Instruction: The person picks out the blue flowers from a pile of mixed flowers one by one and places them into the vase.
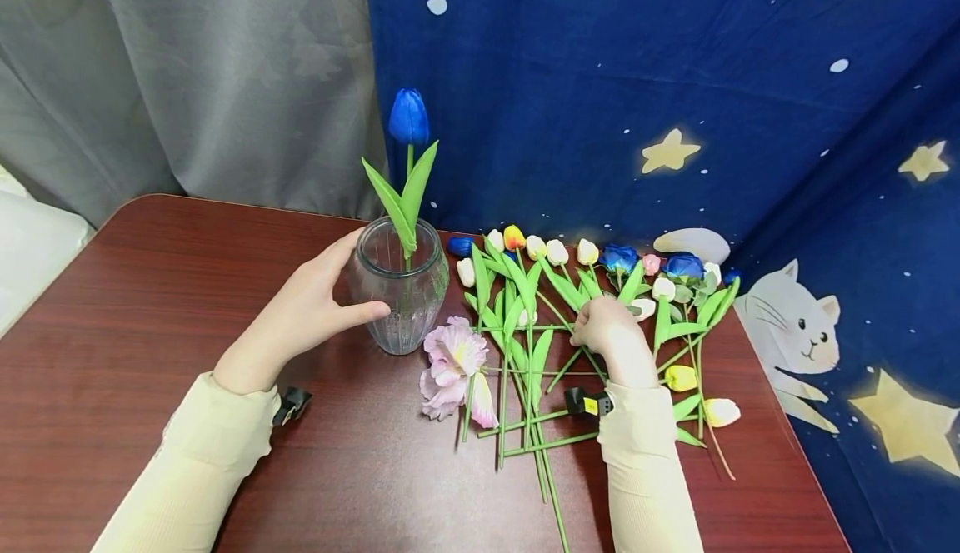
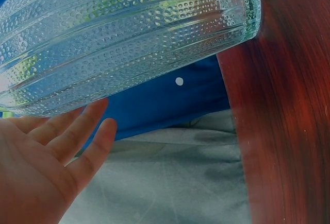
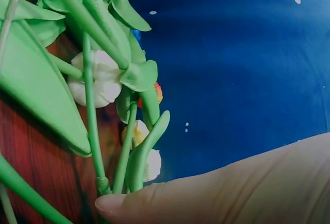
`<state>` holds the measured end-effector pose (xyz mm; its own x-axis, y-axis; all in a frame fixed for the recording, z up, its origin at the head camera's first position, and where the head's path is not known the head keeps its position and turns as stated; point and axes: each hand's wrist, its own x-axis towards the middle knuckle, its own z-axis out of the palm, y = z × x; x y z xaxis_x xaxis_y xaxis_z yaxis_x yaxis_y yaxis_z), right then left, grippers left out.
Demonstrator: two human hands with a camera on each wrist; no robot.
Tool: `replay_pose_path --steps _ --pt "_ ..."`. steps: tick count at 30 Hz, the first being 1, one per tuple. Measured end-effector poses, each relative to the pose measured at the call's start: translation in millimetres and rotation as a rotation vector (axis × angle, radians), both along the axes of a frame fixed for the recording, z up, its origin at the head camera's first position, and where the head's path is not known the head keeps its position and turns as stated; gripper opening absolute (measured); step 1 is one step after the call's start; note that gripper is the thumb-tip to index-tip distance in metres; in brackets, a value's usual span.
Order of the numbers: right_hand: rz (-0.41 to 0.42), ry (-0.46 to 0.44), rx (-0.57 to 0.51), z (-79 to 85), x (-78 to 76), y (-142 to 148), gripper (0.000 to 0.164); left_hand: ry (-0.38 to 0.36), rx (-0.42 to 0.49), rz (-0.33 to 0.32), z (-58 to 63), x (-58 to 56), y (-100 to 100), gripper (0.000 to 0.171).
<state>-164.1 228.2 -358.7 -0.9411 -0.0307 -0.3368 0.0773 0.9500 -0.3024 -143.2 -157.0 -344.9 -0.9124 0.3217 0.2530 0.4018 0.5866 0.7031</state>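
Note:
A clear textured glass vase (image 1: 397,311) stands upright on the table, holding one blue tulip (image 1: 409,117) with green leaves. My left hand (image 1: 311,303) is at the vase's left side, thumb across the front and fingers toward the back. In the left wrist view, the left fingers (image 2: 85,141) are spread and fairly straight along the glass (image 2: 129,44). Over the flowers, my right hand (image 1: 611,332) pinches a green tulip stem below a white-yellow tulip head (image 1: 588,251). The right wrist view shows the thumb (image 3: 154,201) against the stems; the other fingers are hidden.
Several artificial tulips lie with crossed stems (image 1: 528,403) right of the vase. A pink-purple flower (image 1: 453,361) lies in front of it. Blue roses (image 1: 619,258), a yellow tulip (image 1: 681,378) and a white tulip (image 1: 722,412) lie farther right. Curtains (image 1: 525,78) hang behind the table.

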Motion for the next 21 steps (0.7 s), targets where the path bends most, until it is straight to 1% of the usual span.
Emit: replay_pose_path --steps 4,10,16,21 --pt "0.002 -0.002 0.001 -1.8 -0.3 -0.6 0.022 -0.001 0.000 0.001 -0.2 0.1 -0.2 0.093" --pt "0.016 0.020 0.010 -1.9 -0.2 -0.4 0.018 -0.004 -0.003 0.004 -0.2 0.4 -0.4 0.093" --pt "0.040 0.099 0.023 -0.9 0.2 0.9 0.014 -0.006 -0.001 0.000 0.0 0.7 -0.2 0.093" --pt "0.040 0.175 0.012 2.4 2.0 0.5 0.013 -0.005 0.001 -0.003 0.0 0.0 -0.1 0.093"
